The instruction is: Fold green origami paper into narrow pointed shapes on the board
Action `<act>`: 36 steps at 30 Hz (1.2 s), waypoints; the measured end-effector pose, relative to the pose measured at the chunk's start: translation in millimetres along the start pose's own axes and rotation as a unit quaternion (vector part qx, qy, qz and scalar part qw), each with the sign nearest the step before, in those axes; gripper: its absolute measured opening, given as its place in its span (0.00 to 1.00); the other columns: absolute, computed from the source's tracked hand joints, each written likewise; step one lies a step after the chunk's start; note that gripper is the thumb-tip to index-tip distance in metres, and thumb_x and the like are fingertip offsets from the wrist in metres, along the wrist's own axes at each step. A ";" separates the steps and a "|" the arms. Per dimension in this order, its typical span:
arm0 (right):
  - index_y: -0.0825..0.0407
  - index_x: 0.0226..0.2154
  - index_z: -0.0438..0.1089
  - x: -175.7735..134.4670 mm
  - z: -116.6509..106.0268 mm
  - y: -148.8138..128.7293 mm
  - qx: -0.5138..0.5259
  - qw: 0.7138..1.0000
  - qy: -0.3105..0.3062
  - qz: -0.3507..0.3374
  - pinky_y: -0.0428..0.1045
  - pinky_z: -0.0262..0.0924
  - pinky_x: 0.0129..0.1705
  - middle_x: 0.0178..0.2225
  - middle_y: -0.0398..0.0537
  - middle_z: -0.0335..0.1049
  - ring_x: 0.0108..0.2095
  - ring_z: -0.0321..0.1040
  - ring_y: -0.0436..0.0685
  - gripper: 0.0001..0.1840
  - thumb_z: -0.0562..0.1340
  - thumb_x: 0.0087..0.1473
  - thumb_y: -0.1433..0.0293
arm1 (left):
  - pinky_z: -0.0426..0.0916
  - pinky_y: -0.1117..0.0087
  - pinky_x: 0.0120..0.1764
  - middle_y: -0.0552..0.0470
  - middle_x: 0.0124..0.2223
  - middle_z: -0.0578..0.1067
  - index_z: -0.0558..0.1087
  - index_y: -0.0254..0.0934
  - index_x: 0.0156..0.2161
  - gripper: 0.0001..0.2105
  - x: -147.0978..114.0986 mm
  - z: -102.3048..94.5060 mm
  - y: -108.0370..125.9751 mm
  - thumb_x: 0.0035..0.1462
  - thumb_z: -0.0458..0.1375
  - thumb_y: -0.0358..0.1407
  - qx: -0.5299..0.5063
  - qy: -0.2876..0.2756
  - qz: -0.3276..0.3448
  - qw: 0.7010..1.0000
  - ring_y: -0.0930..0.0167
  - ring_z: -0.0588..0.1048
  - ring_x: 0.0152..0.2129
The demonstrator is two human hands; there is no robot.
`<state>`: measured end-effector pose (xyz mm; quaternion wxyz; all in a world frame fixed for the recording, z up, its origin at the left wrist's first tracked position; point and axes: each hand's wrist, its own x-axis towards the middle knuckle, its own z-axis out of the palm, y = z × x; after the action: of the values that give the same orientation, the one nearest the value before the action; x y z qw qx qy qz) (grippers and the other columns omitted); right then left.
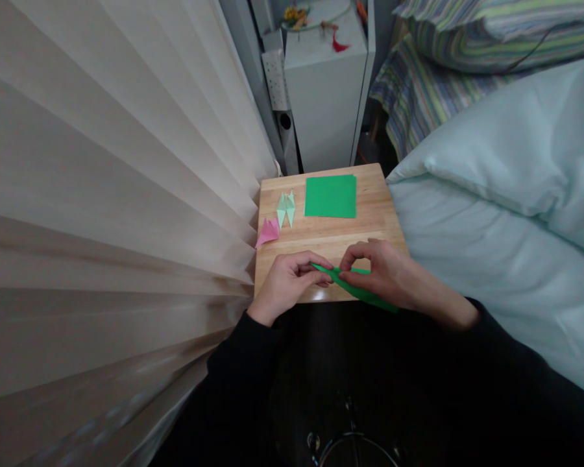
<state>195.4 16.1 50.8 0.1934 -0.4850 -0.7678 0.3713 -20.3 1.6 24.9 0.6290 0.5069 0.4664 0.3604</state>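
A folded sheet of green paper (365, 295) is held between both hands over the front edge of the small wooden table (331, 243). My left hand (292, 279) pinches its pointed left end between thumb and fingers. Close beside it, my right hand (382, 272) grips the fold with thumb and index finger, and the paper's wider part runs beneath that hand. Behind them lies a stack of green paper (331, 196). To its left are a pale green folded paper piece (286, 209) and a pink folded paper piece (268, 232).
A pleated cream curtain (175, 194) borders the table on the left. On the right is a bed with a pale blue quilt (481, 214). A white cabinet (324, 104) stands behind the table, small ornaments on top. A metal stool base (355, 447) shows below.
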 end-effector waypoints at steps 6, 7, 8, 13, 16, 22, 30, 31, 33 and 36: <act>0.47 0.26 0.74 0.5 1.0 1.4 0.001 1.000 0.009 -0.014 0.59 0.61 0.51 0.30 0.43 0.80 0.33 0.74 0.59 0.07 0.68 0.55 0.71 | 0.80 0.67 0.38 0.49 0.34 0.83 0.82 0.36 0.37 0.08 -0.4 1.1 -0.5 0.50 0.70 0.34 0.006 -0.001 0.012 1.000 0.70 0.82 0.27; 0.47 0.26 0.74 0.6 1.7 2.0 0.001 1.000 0.012 -0.018 0.61 0.60 0.53 0.30 0.42 0.80 0.33 0.75 0.58 0.08 0.69 0.55 0.71 | 0.80 0.67 0.39 0.49 0.35 0.83 0.83 0.36 0.38 0.08 -0.9 1.6 -0.4 0.51 0.70 0.34 0.007 -0.005 0.012 1.000 0.70 0.82 0.28; 0.47 0.26 0.74 0.5 2.5 2.6 -0.001 1.000 0.013 -0.023 0.62 0.59 0.56 0.29 0.42 0.80 0.33 0.75 0.58 0.08 0.69 0.54 0.71 | 0.80 0.67 0.39 0.48 0.35 0.83 0.83 0.36 0.39 0.09 -1.4 2.1 -0.2 0.51 0.70 0.33 0.011 -0.009 0.013 1.000 0.70 0.82 0.28; 0.47 0.27 0.74 -0.1 5.3 5.0 -0.008 0.999 0.007 -0.031 0.66 0.54 0.62 0.29 0.41 0.79 0.33 0.76 0.58 0.07 0.68 0.55 0.72 | 0.79 0.68 0.40 0.48 0.35 0.84 0.84 0.35 0.38 0.08 -2.8 2.4 -0.1 0.52 0.69 0.33 0.035 -0.019 0.017 0.999 0.70 0.82 0.29; 0.47 0.27 0.73 0.4 4.0 4.6 -0.012 0.999 -0.003 -0.038 0.64 0.57 0.60 0.29 0.41 0.79 0.33 0.75 0.58 0.07 0.67 0.56 0.70 | 0.79 0.68 0.40 0.48 0.35 0.84 0.84 0.35 0.38 0.08 -1.8 1.6 -0.6 0.50 0.70 0.32 0.030 -0.016 0.018 0.999 0.70 0.82 0.30; 0.48 0.28 0.72 0.4 2.5 2.5 -0.007 0.999 -0.005 -0.039 0.61 0.56 0.58 0.28 0.40 0.79 0.31 0.74 0.56 0.07 0.67 0.57 0.70 | 0.79 0.68 0.39 0.48 0.35 0.85 0.83 0.35 0.36 0.09 -0.3 1.4 -1.4 0.47 0.73 0.33 0.016 0.001 0.014 1.000 0.70 0.82 0.29; 0.47 0.26 0.72 -0.9 6.7 6.0 -0.005 0.998 0.016 -0.053 0.58 0.59 0.51 0.28 0.40 0.79 0.30 0.73 0.56 0.08 0.67 0.56 0.71 | 0.78 0.71 0.34 0.49 0.30 0.84 0.83 0.35 0.33 0.08 0.1 2.1 -2.2 0.46 0.73 0.33 0.008 0.011 -0.009 1.000 0.70 0.83 0.27; 0.47 0.26 0.73 -0.9 6.7 6.0 -0.004 0.998 0.016 -0.053 0.58 0.60 0.50 0.28 0.40 0.79 0.30 0.73 0.56 0.07 0.67 0.55 0.71 | 0.78 0.72 0.33 0.49 0.30 0.84 0.83 0.36 0.33 0.07 0.3 2.2 -2.6 0.46 0.73 0.32 0.008 0.012 -0.010 1.000 0.70 0.83 0.27; 0.47 0.26 0.73 -0.6 6.1 5.1 -0.001 0.998 0.017 -0.052 0.59 0.60 0.50 0.28 0.40 0.79 0.30 0.73 0.57 0.07 0.67 0.55 0.72 | 0.77 0.72 0.33 0.49 0.29 0.84 0.83 0.36 0.33 0.07 0.5 2.8 -2.8 0.46 0.73 0.32 0.008 0.015 -0.008 1.000 0.70 0.83 0.26; 0.48 0.25 0.73 0.2 4.6 2.3 0.003 0.999 0.020 -0.048 0.59 0.59 0.51 0.27 0.39 0.79 0.30 0.74 0.56 0.08 0.68 0.54 0.73 | 0.77 0.73 0.33 0.50 0.30 0.84 0.83 0.36 0.34 0.07 0.5 4.0 -1.8 0.47 0.73 0.32 0.007 0.019 0.000 1.000 0.71 0.82 0.26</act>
<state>193.6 15.1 46.0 0.2282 -0.4546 -0.7847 0.3542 -16.4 0.5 23.2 0.6164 0.5039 0.4813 0.3666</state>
